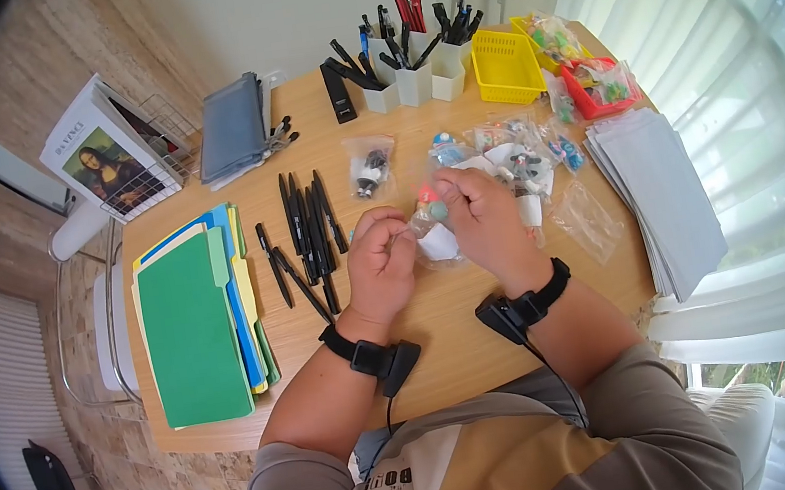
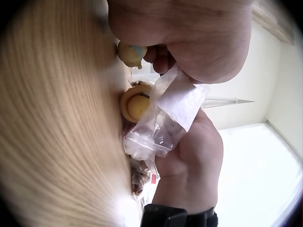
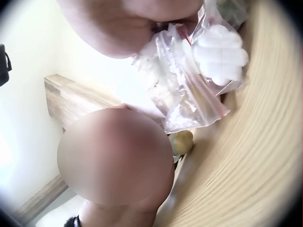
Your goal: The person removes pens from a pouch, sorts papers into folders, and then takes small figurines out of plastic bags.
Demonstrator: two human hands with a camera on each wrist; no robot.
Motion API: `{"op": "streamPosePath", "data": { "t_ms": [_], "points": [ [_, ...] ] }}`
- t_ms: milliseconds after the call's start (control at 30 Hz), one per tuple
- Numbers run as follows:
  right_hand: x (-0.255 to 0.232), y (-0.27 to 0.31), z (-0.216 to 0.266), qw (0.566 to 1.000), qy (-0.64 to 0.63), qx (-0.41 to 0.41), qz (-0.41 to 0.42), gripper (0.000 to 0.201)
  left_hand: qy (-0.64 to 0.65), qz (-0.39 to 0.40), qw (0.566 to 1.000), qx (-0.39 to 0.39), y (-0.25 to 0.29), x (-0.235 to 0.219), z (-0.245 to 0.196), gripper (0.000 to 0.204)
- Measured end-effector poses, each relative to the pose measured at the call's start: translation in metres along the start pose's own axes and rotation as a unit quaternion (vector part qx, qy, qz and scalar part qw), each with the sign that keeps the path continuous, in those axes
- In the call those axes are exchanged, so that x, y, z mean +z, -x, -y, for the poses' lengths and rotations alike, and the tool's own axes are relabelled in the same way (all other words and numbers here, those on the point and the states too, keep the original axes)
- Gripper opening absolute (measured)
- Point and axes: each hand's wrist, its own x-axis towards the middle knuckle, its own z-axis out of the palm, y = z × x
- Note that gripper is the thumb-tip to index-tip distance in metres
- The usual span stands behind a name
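Observation:
Between my two hands is a clear plastic zip bag [image 2: 144, 142] with a white paper [image 2: 180, 101] in it. My left hand [image 1: 382, 258] pinches its left side with curled fingers, and my right hand [image 1: 486, 218] grips it from the right. Small red and green pieces [image 1: 429, 203] show beside the right fingers in the head view. Low behind the bag, the left wrist view has a round yellow figure [image 2: 131, 54] and a yellow-orange round piece [image 2: 136, 106]. A white flower-shaped piece [image 3: 220, 54] in clear plastic lies beside it in the right wrist view.
Left of the hands lie black pens [image 1: 311, 231] and coloured folders [image 1: 194, 331]. A bagged black-and-white figure [image 1: 370, 171] is ahead. Bagged trinkets [image 1: 520, 161], a flat clear bag [image 1: 590, 222] and white paper sheets [image 1: 664, 199] are to the right. Pen cups [image 1: 415, 83] and baskets [image 1: 508, 66] stand behind.

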Motion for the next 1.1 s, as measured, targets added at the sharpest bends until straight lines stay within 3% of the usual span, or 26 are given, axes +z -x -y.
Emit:
{"op": "streamPosePath", "data": {
  "t_ms": [67, 133, 267, 333, 433, 567, 633, 767, 833, 967, 1033, 1100],
  "points": [
    [-0.003, -0.001, 0.003, 0.999, -0.029, 0.014, -0.003, 0.016, -0.01, 0.0, 1.0, -0.001, 0.0, 0.001, 0.001, 0.005],
    [-0.008, -0.003, 0.011, 0.997, -0.037, -0.047, -0.05, 0.015, -0.009, -0.007, 1.0, 0.0, 0.001, 0.0, 0.002, 0.005],
    [-0.003, 0.002, 0.001, 0.994, -0.096, -0.036, -0.03, 0.015, -0.016, -0.035, 0.999, 0.027, 0.0, 0.005, 0.006, 0.005],
    [-0.002, 0.009, 0.0, 0.946, -0.304, 0.106, 0.038, 0.018, -0.036, -0.022, 0.996, 0.074, 0.0, 0.005, 0.011, 0.004],
    [0.001, 0.011, -0.002, 0.921, -0.355, 0.15, 0.051, 0.019, 0.065, 0.043, 0.996, 0.038, -0.001, 0.002, 0.005, 0.003],
    [0.005, 0.006, -0.007, 0.924, -0.355, 0.136, 0.037, 0.018, 0.016, 0.049, 0.999, -0.01, 0.001, -0.001, -0.005, 0.003],
    [0.005, 0.005, -0.007, 0.953, -0.267, 0.12, 0.073, 0.018, -0.017, 0.032, 0.999, 0.005, 0.001, 0.0, -0.006, 0.003],
    [0.008, 0.007, -0.008, 0.955, -0.265, 0.114, 0.07, 0.021, -0.023, 0.008, 1.0, 0.005, 0.0, 0.0, -0.001, 0.005],
    [0.009, 0.008, -0.011, 0.946, -0.272, 0.139, 0.108, 0.03, -0.025, 0.0, 0.999, -0.024, -0.002, -0.001, -0.007, 0.005],
    [0.004, 0.006, 0.0, 0.954, -0.228, 0.144, 0.132, 0.036, -0.02, -0.006, 1.0, -0.012, -0.002, 0.001, -0.009, 0.005],
    [0.007, 0.005, -0.002, 0.937, -0.275, 0.183, 0.112, 0.034, -0.003, 0.008, 1.0, 0.015, -0.002, 0.0, -0.003, 0.004],
    [0.013, 0.006, -0.018, 0.938, -0.288, 0.16, 0.112, 0.032, -0.004, 0.011, 0.999, 0.03, -0.003, 0.002, 0.001, 0.004]
  ]
}}
